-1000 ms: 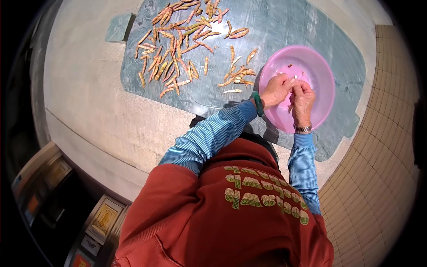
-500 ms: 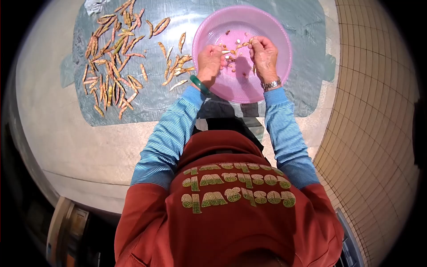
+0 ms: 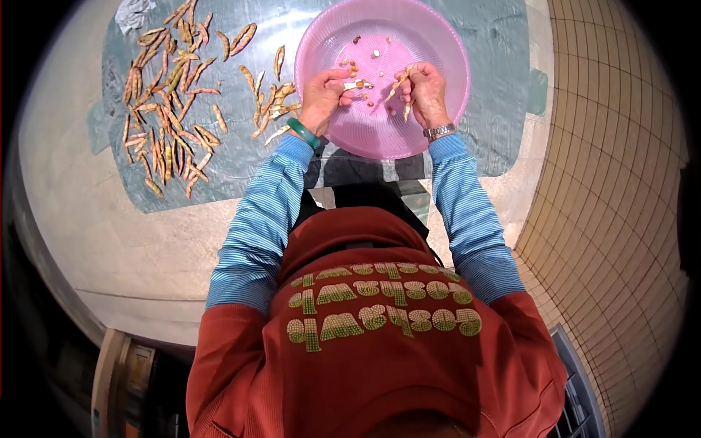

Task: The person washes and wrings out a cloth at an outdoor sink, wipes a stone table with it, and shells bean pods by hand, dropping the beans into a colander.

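Note:
Both hands are over a pink plastic basin (image 3: 365, 139) with several loose beans (image 3: 376, 53) scattered on its bottom. My left hand (image 3: 323, 98), with a green bangle at the wrist, pinches an opened pale bean pod (image 3: 355, 85). In my right hand (image 3: 426, 93), above a metal watch, the fingers are closed on split bean pods (image 3: 396, 86) that hang down from them. The two hands are apart. Left of the basin lies a small cluster of dry bean pods (image 3: 267, 102), close to my left hand.
A large pile of speckled bean pods (image 3: 171, 109) covers the left of the green table (image 3: 234, 160). A crumpled white cloth or bag (image 3: 133, 14) is at the far left corner. Tiled surface (image 3: 606, 146) runs along the right.
My hands have moved slightly apart, and the pod pieces in them are now separate. The whole view has shifted a little, so the table and basin appear further left and up.

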A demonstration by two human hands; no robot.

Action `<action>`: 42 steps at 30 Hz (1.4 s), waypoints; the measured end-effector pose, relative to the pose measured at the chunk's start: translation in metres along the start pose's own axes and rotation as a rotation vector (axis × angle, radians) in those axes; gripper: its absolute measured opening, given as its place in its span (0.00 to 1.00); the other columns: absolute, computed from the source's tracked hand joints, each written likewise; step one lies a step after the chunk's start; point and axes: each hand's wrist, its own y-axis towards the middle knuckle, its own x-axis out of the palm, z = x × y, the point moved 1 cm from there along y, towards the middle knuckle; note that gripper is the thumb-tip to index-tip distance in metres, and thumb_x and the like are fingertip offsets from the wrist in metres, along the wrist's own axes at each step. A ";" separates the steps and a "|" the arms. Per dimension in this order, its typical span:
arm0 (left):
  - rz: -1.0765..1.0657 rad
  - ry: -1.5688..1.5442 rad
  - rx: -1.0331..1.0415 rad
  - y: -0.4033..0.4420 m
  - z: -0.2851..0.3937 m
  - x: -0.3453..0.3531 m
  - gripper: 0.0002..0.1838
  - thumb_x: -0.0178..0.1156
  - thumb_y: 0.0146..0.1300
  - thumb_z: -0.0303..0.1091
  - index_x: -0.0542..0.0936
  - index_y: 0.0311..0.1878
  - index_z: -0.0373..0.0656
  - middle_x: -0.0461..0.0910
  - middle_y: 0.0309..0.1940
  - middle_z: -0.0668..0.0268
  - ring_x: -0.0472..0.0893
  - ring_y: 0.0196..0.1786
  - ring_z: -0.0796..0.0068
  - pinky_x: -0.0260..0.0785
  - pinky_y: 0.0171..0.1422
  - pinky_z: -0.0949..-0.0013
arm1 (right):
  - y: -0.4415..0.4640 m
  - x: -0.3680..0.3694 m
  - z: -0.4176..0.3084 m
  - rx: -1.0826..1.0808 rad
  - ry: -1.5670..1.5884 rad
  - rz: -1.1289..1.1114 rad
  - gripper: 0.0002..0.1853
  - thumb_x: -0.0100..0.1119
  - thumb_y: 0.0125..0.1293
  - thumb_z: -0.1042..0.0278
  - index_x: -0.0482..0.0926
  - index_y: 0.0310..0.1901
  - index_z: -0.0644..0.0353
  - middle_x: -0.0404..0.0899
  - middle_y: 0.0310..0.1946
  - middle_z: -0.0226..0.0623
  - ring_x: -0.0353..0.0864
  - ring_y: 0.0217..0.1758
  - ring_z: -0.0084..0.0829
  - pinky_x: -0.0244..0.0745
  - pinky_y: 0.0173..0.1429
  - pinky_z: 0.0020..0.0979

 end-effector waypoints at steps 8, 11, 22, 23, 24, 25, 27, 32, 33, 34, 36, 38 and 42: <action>-0.082 -0.197 0.069 -0.003 -0.001 0.017 0.13 0.49 0.61 0.19 0.69 0.50 0.30 0.78 0.35 0.58 0.81 0.33 0.76 0.76 0.37 0.78 | -0.029 0.032 0.005 0.112 -0.025 -0.223 0.13 0.52 0.67 0.63 0.75 0.43 0.66 0.72 0.24 0.29 0.62 0.15 0.13 0.58 0.16 0.14; -0.056 -0.184 0.080 -0.004 -0.003 0.019 0.13 0.49 0.61 0.19 0.69 0.49 0.30 0.78 0.36 0.57 0.81 0.32 0.75 0.76 0.37 0.78 | -0.028 0.031 0.006 0.092 0.060 -0.231 0.13 0.55 0.65 0.64 0.75 0.43 0.67 0.73 0.25 0.30 0.64 0.16 0.13 0.59 0.17 0.15; 0.045 0.027 0.162 0.012 -0.025 0.012 0.11 0.47 0.67 0.31 0.73 0.47 0.35 0.77 0.39 0.58 0.78 0.38 0.76 0.72 0.41 0.77 | -0.021 0.021 0.004 0.035 -0.202 -0.121 0.06 0.51 0.60 0.79 0.76 0.37 0.68 0.75 0.23 0.30 0.68 0.17 0.15 0.65 0.20 0.18; 0.076 0.161 0.243 0.011 -0.024 0.010 0.11 0.49 0.67 0.32 0.74 0.46 0.36 0.77 0.39 0.59 0.77 0.38 0.76 0.71 0.41 0.77 | -0.021 0.020 0.006 0.035 -0.202 -0.121 0.06 0.51 0.60 0.79 0.76 0.37 0.68 0.75 0.23 0.30 0.68 0.17 0.15 0.65 0.20 0.18; 0.106 0.295 0.322 0.010 -0.024 0.010 0.11 0.51 0.66 0.33 0.75 0.45 0.37 0.77 0.39 0.61 0.76 0.39 0.77 0.70 0.41 0.76 | -0.022 0.020 0.008 -0.001 -0.256 -0.121 0.07 0.50 0.60 0.80 0.76 0.38 0.68 0.76 0.24 0.30 0.69 0.19 0.15 0.66 0.22 0.18; 0.105 0.294 0.321 0.009 -0.025 0.013 0.11 0.51 0.66 0.33 0.75 0.45 0.37 0.77 0.39 0.61 0.76 0.39 0.77 0.70 0.41 0.76 | -0.022 0.019 0.010 -0.037 -0.310 -0.122 0.08 0.49 0.60 0.80 0.76 0.39 0.68 0.76 0.25 0.30 0.69 0.20 0.15 0.66 0.23 0.17; 0.029 0.376 0.351 0.000 -0.022 0.020 0.12 0.56 0.64 0.35 0.75 0.44 0.37 0.77 0.35 0.63 0.76 0.35 0.80 0.68 0.36 0.80 | -0.029 0.026 0.009 -0.052 -0.292 -0.157 0.08 0.49 0.61 0.79 0.75 0.41 0.67 0.75 0.25 0.29 0.68 0.19 0.14 0.64 0.23 0.16; -0.285 -0.045 0.098 -0.010 -0.019 0.027 0.09 0.57 0.63 0.33 0.74 0.39 0.36 0.75 0.24 0.70 0.72 0.24 0.87 0.62 0.27 0.84 | -0.034 0.028 0.010 -0.016 -0.190 -0.334 0.13 0.44 0.60 0.82 0.72 0.46 0.67 0.72 0.24 0.28 0.66 0.19 0.14 0.63 0.23 0.16; -0.278 -0.009 0.096 -0.008 -0.021 0.024 0.08 0.56 0.63 0.31 0.74 0.39 0.36 0.75 0.24 0.70 0.72 0.24 0.86 0.62 0.27 0.83 | -0.034 0.027 0.009 -0.015 -0.192 -0.334 0.13 0.44 0.60 0.82 0.72 0.46 0.67 0.72 0.24 0.28 0.66 0.19 0.14 0.63 0.23 0.16; -0.269 0.027 0.096 -0.005 -0.022 0.020 0.06 0.55 0.63 0.28 0.73 0.39 0.35 0.75 0.24 0.70 0.72 0.23 0.85 0.63 0.27 0.83 | -0.033 0.025 0.008 -0.024 -0.203 -0.310 0.13 0.44 0.59 0.83 0.72 0.46 0.67 0.73 0.24 0.29 0.67 0.19 0.15 0.63 0.22 0.17; -0.252 0.012 0.141 0.000 -0.029 0.014 0.04 0.56 0.61 0.26 0.75 0.37 0.36 0.76 0.24 0.69 0.72 0.23 0.85 0.64 0.26 0.82 | -0.030 0.019 0.006 -0.034 -0.214 -0.286 0.14 0.44 0.57 0.84 0.72 0.45 0.68 0.74 0.24 0.31 0.68 0.19 0.16 0.63 0.22 0.17; -0.241 0.000 0.185 0.006 -0.031 0.010 0.03 0.57 0.58 0.25 0.77 0.35 0.37 0.77 0.24 0.68 0.73 0.24 0.85 0.65 0.24 0.80 | -0.024 0.014 0.003 -0.021 -0.126 -0.245 0.14 0.45 0.57 0.84 0.72 0.46 0.68 0.72 0.23 0.30 0.67 0.19 0.15 0.63 0.21 0.17; 0.000 0.029 0.049 0.010 -0.022 -0.002 0.06 0.51 0.62 0.22 0.74 0.42 0.35 0.75 0.27 0.67 0.74 0.26 0.82 0.67 0.28 0.81 | -0.022 0.002 -0.008 0.012 -0.141 -0.153 0.13 0.47 0.60 0.82 0.70 0.48 0.67 0.72 0.25 0.30 0.65 0.17 0.15 0.62 0.18 0.17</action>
